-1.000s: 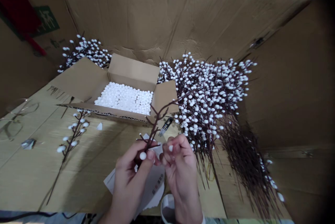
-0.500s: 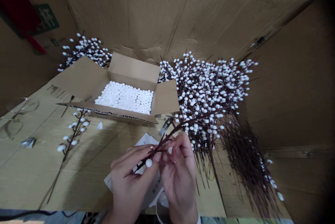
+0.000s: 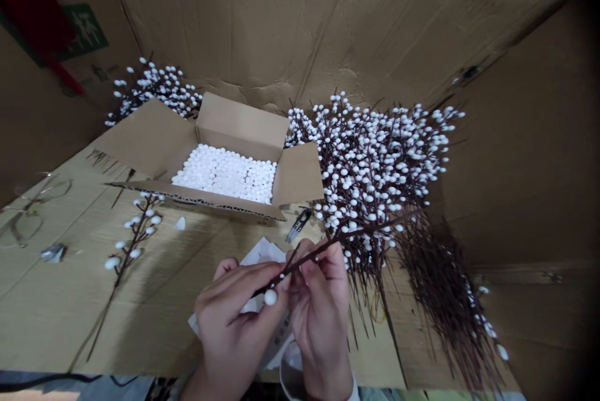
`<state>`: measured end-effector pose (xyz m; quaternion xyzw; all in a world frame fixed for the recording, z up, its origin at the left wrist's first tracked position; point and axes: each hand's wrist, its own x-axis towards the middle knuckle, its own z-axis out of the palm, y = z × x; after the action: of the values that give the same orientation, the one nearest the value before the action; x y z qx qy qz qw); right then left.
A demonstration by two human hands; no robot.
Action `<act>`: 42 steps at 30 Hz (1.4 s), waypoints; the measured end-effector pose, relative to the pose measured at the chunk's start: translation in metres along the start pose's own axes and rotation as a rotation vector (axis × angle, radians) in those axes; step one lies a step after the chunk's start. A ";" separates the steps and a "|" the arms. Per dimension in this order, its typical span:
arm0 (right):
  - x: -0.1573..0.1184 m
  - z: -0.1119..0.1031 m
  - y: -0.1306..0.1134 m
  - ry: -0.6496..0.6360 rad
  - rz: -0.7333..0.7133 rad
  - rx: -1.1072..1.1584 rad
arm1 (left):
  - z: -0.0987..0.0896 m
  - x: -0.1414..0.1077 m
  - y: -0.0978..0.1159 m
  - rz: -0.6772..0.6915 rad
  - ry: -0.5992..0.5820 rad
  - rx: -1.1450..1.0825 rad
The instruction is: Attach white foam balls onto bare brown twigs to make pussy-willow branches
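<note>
A dark brown artificial berry stem (image 3: 347, 233) runs slantwise through both hands. My left hand (image 3: 239, 310) is closed on its lower left part, and one white foam ball (image 3: 270, 297) sits on a twig by the left thumb. Higher up the stem my right hand (image 3: 321, 307) is pinched round it, thumb against fingers; whether a ball is between those fingertips is hidden. Beyond the hands stands an open cardboard box (image 3: 241, 120) filled with small white balls (image 3: 225, 173). Under my hands lie white printed papers (image 3: 262, 252).
Finished-looking white berry stems (image 3: 370, 157) are heaped at right, bare brown stems (image 3: 440, 288) beside them. One berry stem (image 3: 126, 257) lies at left, another bunch (image 3: 154, 89) behind the box. Thread snips (image 3: 299, 225) lie before the box. Cardboard walls (image 3: 262, 20) enclose the table.
The stem has turned slightly in my hands, and its upper end sits lower. The white ball that showed at my right fingertips is out of sight.
</note>
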<state>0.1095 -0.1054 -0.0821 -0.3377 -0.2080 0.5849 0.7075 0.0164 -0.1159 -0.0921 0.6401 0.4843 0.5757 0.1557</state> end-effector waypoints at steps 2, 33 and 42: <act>0.000 -0.001 0.001 0.004 -0.001 -0.040 | 0.001 0.000 0.000 -0.002 0.014 0.001; -0.001 -0.009 0.003 0.015 0.067 -0.137 | 0.000 0.003 0.005 -0.124 -0.013 -0.090; 0.001 -0.005 0.002 -0.051 0.034 -0.157 | -0.001 0.005 0.005 -0.090 0.010 -0.100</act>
<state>0.1115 -0.1055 -0.0869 -0.3807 -0.2650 0.5873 0.6633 0.0172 -0.1145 -0.0856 0.6061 0.4841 0.5948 0.2109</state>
